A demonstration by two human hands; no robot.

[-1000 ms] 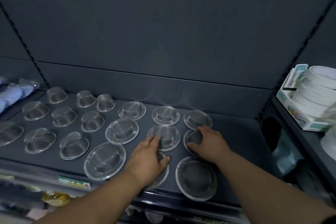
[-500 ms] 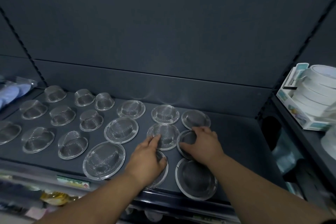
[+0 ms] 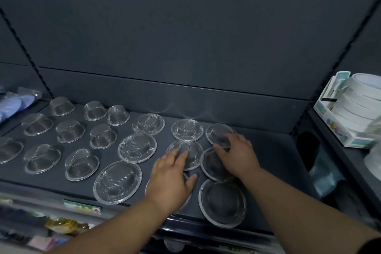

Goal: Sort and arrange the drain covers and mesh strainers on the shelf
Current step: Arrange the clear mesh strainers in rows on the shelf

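Eighteen or so mesh strainers (image 3: pixel 137 147) were laid out in rows on the dark shelf (image 3: pixel 278 163), with deeper cup-shaped ones to the left and wide, shallow ones towards the middle and right. The left hand (image 3: pixel 171 181) was spread flat, fingers straight, over a front strainer (image 3: pixel 185 202) that was largely hidden under the palm. Its fingertips reached the middle strainer (image 3: pixel 191 148) behind. The right hand (image 3: pixel 237 154) was laid across the back-right strainer (image 3: pixel 216 132) and the near-right strainer (image 3: pixel 212 166). Its fingers were bent down onto the mesh, but whether a rim was pinched could not be told.

The strainers were judged to be light, made of thin metal mesh with a narrow flat rim. They were thought stiff at the rim, easily dented at the dome, and apt to slide on the smooth shelf. A hold at the rim, thumb against fingers, was thought safest. A flat palm would serve for sliding, though hard pressure on the dome was best avoided. On the right, neighbouring rims lay touching or overlapping, so one might be dragged along with another.

No writing could be read. A label strip (image 3: pixel 81 206) on the shelf edge was blurred, and the print on the box of white tape rolls (image 3: pixel 340 130) at the right was too small to make out. No brand was seen on the strainers.
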